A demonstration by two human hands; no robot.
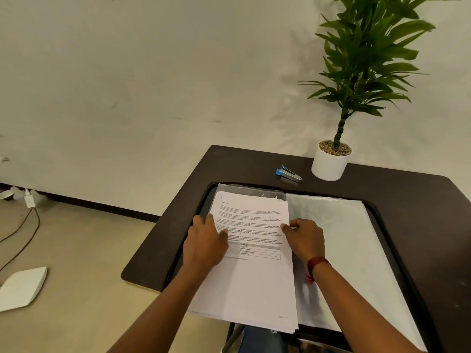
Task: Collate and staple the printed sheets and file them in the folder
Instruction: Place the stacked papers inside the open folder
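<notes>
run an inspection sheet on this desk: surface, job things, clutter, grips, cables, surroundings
surface: dark desk, standing against the wall.
job's things: open folder with clear sleeves lies on the desk; printed sheets lie on its left half; blue stapler lies beyond the folder, untouched.
clutter: potted plant near the desk's back edge.
grips: left hand rests on the sheets' left edge; right hand pinches their right edge.
cables: dark cables trail across the floor at left.
surroundings: pale wall, beige floor, white flat device on the floor.
</notes>
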